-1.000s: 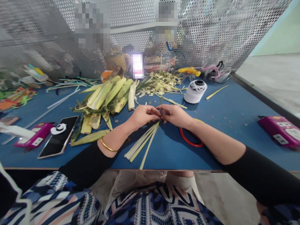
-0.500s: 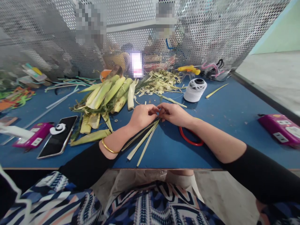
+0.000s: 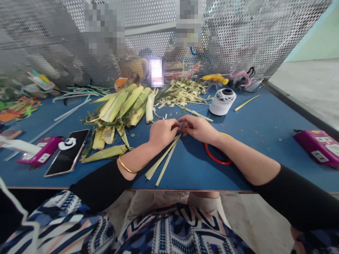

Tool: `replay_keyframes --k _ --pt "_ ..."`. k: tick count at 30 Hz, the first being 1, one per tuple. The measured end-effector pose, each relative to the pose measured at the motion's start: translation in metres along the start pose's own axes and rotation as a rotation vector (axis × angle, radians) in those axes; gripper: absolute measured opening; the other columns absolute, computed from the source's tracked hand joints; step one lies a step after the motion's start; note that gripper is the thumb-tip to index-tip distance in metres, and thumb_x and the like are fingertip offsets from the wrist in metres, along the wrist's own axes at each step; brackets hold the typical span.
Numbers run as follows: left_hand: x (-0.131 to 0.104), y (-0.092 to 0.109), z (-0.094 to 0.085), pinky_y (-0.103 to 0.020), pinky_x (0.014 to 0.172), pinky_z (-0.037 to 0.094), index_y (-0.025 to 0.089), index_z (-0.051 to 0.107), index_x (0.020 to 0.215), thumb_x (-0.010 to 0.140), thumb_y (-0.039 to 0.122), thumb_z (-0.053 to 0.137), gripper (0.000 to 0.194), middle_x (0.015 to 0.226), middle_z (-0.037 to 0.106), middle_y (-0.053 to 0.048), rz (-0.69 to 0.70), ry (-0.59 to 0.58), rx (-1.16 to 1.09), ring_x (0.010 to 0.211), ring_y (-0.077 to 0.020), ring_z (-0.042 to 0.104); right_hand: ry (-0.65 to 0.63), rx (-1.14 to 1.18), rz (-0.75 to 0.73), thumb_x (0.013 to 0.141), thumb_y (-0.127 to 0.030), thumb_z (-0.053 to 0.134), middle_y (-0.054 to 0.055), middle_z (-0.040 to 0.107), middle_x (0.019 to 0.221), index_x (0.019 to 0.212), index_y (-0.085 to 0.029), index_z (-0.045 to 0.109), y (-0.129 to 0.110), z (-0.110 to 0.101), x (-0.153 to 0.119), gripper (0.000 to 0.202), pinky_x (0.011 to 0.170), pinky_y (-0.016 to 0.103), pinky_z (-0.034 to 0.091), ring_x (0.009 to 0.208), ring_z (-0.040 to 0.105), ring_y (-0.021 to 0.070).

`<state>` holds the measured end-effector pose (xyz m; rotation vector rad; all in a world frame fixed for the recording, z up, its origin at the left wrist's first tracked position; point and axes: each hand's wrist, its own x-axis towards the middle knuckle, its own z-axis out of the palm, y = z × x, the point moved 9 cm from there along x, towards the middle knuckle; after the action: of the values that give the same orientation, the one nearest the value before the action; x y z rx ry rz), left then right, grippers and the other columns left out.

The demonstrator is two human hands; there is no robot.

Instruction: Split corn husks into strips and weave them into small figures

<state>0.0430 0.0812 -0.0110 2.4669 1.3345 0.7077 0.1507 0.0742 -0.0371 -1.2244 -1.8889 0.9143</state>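
Several narrow corn husk strips (image 3: 164, 160) fan out toward the table's front edge, their upper ends gathered between my hands. My left hand (image 3: 162, 132) is closed, thumb and fingers pinching the strips near where they meet. Facing it, my right hand (image 3: 194, 126) is closed too, with its bent fingertips on the same gathered ends. The fingers hide the exact meeting point. Under my right wrist lies a red ring-shaped item (image 3: 215, 159), partly covered by the forearm. Left of my hands is a pile of corn husks (image 3: 127, 104).
A white thread spool (image 3: 222, 102), shredded husk (image 3: 182, 92) and a yellow glue gun (image 3: 215, 78) sit toward the back. Phone (image 3: 67, 153) and purple power strip (image 3: 39, 151) lie left; another purple power strip (image 3: 317, 146) lies right. Perforated metal screen (image 3: 148, 38) stands behind.
My left hand has shifted slightly, and its forearm now covers one of the husk strips. Both hands stay at the gathered ends. The whole view has moved a little.
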Motion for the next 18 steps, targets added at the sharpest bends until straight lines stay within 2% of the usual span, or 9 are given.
replay_keyframes --k 6,13,18 --pt "-0.002 0.005 -0.005 -0.027 0.067 0.039 0.024 0.073 0.088 0.086 0.026 0.060 0.013 0.086 0.075 -0.003 0.030 0.051 0.034 0.079 -0.0194 0.065 0.032 -0.005 0.058 0.078 -0.011 0.057 -0.001 0.069 0.070 0.089 -0.018 0.067 0.005 -0.005 0.000 0.016 0.066 0.027 0.052 0.064 0.068 0.0148" --pt "-0.004 0.007 -0.007 -0.026 0.068 0.040 0.024 0.073 0.088 0.086 0.027 0.061 0.012 0.085 0.075 -0.002 0.039 0.084 0.009 0.079 -0.0178 0.065 0.081 -0.017 0.059 0.074 -0.018 0.063 -0.002 0.064 0.062 0.076 -0.018 0.069 0.001 -0.009 0.000 0.006 0.055 0.025 0.046 0.053 0.060 0.0120" --pt "-0.005 0.006 -0.008 -0.025 0.068 0.041 0.024 0.074 0.087 0.086 0.030 0.061 0.013 0.083 0.075 -0.002 0.034 0.090 -0.081 0.076 -0.0168 0.065 0.116 -0.084 0.052 0.076 -0.024 0.064 -0.003 0.058 0.061 0.069 -0.017 0.065 -0.002 -0.012 0.000 0.010 0.053 0.024 0.040 0.050 0.054 0.0104"
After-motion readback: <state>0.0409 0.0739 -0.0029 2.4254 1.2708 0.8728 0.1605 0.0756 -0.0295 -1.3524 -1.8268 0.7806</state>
